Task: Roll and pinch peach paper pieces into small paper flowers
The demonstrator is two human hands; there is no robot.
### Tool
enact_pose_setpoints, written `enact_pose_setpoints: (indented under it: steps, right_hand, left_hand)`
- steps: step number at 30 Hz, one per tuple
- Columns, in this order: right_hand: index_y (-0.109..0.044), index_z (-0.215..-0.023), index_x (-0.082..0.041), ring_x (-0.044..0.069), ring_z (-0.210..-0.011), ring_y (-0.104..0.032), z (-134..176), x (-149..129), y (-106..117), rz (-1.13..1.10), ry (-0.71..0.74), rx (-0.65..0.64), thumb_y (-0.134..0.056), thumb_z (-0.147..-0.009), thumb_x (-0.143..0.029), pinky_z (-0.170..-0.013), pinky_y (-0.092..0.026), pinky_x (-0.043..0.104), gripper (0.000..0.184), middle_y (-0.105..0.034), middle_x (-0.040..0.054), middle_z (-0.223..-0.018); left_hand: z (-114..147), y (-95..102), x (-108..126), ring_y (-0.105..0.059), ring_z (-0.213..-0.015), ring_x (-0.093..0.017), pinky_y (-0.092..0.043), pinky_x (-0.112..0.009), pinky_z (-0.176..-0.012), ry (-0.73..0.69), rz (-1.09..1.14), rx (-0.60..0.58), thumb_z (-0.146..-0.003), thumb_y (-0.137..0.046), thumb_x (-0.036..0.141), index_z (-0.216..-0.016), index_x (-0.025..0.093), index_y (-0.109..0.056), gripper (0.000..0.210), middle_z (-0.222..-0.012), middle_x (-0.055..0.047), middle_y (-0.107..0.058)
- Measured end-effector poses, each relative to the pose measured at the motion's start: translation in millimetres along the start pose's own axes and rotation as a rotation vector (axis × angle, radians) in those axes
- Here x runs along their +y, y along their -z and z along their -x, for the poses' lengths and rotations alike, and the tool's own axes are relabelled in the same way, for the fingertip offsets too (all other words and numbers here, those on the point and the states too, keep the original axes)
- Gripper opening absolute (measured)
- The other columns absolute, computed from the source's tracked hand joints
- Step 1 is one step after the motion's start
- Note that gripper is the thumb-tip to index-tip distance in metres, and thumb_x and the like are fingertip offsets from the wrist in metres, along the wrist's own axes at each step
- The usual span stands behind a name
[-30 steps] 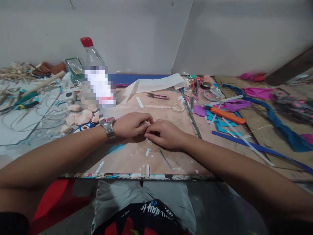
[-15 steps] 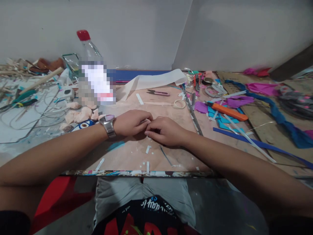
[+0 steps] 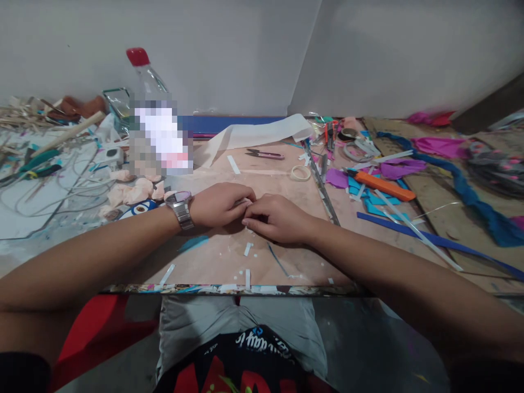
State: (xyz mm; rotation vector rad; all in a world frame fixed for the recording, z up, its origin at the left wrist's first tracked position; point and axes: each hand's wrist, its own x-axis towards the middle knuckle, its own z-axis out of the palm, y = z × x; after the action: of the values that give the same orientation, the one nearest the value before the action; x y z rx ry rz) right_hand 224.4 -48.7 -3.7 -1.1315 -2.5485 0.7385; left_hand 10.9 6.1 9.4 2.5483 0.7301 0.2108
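My left hand point(image 3: 221, 203), with a metal watch point(image 3: 180, 208) on its wrist, is closed at the middle of the table. My right hand point(image 3: 278, 217) meets it there, its thumb and fingers pinched together. A bit of a small pale pink piece point(image 3: 246, 201) shows between the fingertips of both hands; most of it is hidden and its kind is unclear. Below the hands lie short white strips point(image 3: 248, 249). Beyond them are pink-handled thread snips point(image 3: 265, 155), a ring of cream tape point(image 3: 301, 173) and a long white paper strip point(image 3: 254, 135).
Peach crumpled pieces point(image 3: 137, 191) and a blue eye-shaped piece point(image 3: 140, 209) lie left of my hands. A red-capped bottle point(image 3: 151, 82) stands behind, partly blurred. Green-handled pliers point(image 3: 41, 161) lie far left. On the right are an orange cutter point(image 3: 382, 184), a metal ruler point(image 3: 325, 191) and a blue strip point(image 3: 429, 240).
Both hands stay together around the small pale piece, with hardly any visible movement. The camera view has shifted very slightly.
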Motion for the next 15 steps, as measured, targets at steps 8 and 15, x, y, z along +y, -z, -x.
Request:
enact_pose_setpoints:
  steps: [8, 15]
  right_hand:
    - [-0.075, -0.092, -0.013, 0.008, -0.078, -0.053, -0.5, -0.7, 0.3, -0.009, 0.010, 0.000, -0.053, -0.101, -0.039, -0.077, -0.031, 0.022, 0.035, -0.070, 0.0052, -0.086]
    - [-0.074, -0.091, -0.014, 0.007, -0.078, -0.052, -0.3, -0.7, -0.2, 0.006, 0.006, -0.006, -0.053, -0.101, -0.040, -0.077, -0.030, 0.023, 0.035, -0.069, 0.0046, -0.085]
  left_hand:
    - [-0.5, -2.0, 0.0, -0.066, -0.099, -0.022, -0.044, -0.036, -0.086, 0.008, -0.019, -0.002, -0.102, -0.039, 0.039, -0.121, 0.017, -0.069, 0.041, -0.117, -0.010, -0.076]
    - [0.3, -2.3, -1.0, -0.066, -0.099, -0.021, -0.044, -0.035, -0.087, 0.004, -0.029, -0.006, -0.102, -0.040, 0.037, -0.121, 0.017, -0.069, 0.040, -0.117, -0.010, -0.075]
